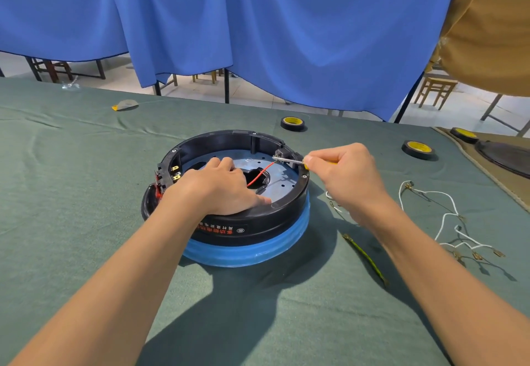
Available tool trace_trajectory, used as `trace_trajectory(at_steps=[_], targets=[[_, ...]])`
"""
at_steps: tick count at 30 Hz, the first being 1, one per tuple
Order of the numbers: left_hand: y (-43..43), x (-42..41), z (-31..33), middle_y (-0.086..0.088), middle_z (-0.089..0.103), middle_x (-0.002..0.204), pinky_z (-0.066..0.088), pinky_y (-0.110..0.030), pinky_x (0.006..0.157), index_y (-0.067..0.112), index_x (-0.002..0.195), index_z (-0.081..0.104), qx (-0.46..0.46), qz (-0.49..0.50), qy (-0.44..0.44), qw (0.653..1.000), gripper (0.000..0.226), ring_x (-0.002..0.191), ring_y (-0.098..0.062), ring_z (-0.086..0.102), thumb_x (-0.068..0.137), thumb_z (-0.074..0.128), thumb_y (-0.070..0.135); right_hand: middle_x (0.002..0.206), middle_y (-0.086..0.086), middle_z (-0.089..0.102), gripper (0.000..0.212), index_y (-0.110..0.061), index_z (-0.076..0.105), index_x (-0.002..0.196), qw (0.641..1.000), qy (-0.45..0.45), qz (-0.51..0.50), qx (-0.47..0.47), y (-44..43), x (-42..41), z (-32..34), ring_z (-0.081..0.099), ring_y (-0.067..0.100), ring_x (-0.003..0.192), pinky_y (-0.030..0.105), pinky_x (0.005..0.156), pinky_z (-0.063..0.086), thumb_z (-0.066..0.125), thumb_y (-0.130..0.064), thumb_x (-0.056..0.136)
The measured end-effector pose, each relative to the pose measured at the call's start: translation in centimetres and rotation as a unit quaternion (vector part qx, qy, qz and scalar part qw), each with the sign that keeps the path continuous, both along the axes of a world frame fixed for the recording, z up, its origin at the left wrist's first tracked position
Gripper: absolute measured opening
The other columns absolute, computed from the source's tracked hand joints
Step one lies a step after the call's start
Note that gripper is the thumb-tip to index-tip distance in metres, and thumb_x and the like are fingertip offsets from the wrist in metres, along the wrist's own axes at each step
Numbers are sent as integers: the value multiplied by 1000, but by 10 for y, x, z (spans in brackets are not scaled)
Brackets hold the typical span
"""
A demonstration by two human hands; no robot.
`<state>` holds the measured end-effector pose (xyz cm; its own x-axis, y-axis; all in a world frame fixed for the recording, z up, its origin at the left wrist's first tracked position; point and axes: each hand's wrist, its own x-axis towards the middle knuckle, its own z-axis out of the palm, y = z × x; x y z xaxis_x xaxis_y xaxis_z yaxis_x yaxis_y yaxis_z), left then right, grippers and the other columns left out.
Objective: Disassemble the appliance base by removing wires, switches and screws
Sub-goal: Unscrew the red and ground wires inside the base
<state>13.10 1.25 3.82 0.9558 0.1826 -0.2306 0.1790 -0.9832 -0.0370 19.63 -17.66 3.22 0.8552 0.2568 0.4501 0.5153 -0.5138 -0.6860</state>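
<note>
The step in hand is judged to be the freeing of the small black switch block set in the far right of the rim, with the red wire not yet removed. The appliance base is placed at the middle of the green cloth-covered table. It is a round black plastic shell, smooth and faintly glossy, seated on a ribbed blue ring, and a dull bluish metal plate, pierced by small holes and a ragged central opening, is laid inside. The base is steadied by the left hand, laid over the near left of the plate with bent fingers; whether an edge is hooked cannot be told. A slim screwdriver, steel-shafted and yellow-handled, is pinched in the curled fingers of the right hand, and its tip is set at the block. A steady, light turn or pry is probably called for next, with the base held down. Thin white wires with brass terminals and a green-yellow wire are laid loose on the right.
</note>
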Motion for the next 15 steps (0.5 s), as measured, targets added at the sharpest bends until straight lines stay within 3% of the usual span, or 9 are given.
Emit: trace_trajectory(at_steps=[3, 6, 9, 12, 15], targets=[[-1, -2, 0, -2, 29, 149, 32, -53, 101, 15, 136, 43, -2, 1, -4, 1000, 86, 139, -26, 22, 82, 30, 81, 51, 12, 45, 26, 1, 68, 80, 997, -64, -2, -38, -4, -6, 2, 33, 19, 51, 29, 61, 38, 59, -21, 89], [-1, -2, 0, -2, 29, 150, 32, -52, 100, 15, 136, 44, -1, -2, -7, 1000, 86, 139, -26, 23, 82, 30, 81, 70, 17, 65, 26, -1, 70, 78, 990, -125, -9, -65, -7, -12, 4, 55, 32, 68, 31, 72, 37, 58, -20, 90], [-1, -1, 0, -3, 30, 149, 32, -51, 99, 15, 136, 44, 1, -2, -8, 1000, 86, 139, -25, 23, 82, 31, 81, 57, 14, 55, 29, -2, 65, 71, 979, -161, -17, -123, -4, -18, 4, 47, 36, 64, 34, 63, 39, 54, -20, 91], [0, 0, 0, -3, 30, 149, 32, -52, 99, 16, 137, 43, 1, 0, -9, 1000, 87, 138, -26, 24, 82, 31, 81, 45, 1, 33, 32, -6, 55, 62, 959, -213, -20, -187, 0, -28, 6, 36, 30, 54, 28, 45, 27, 54, -18, 91], [-1, 0, -1, -3, 31, 148, 32, -51, 99, 16, 137, 43, 2, 1, -8, 1000, 87, 138, -26, 24, 81, 31, 82, 47, -2, 31, 32, -9, 49, 60, 942, -221, -15, -251, 3, -34, 10, 38, 32, 53, 31, 50, 22, 54, -17, 91]])
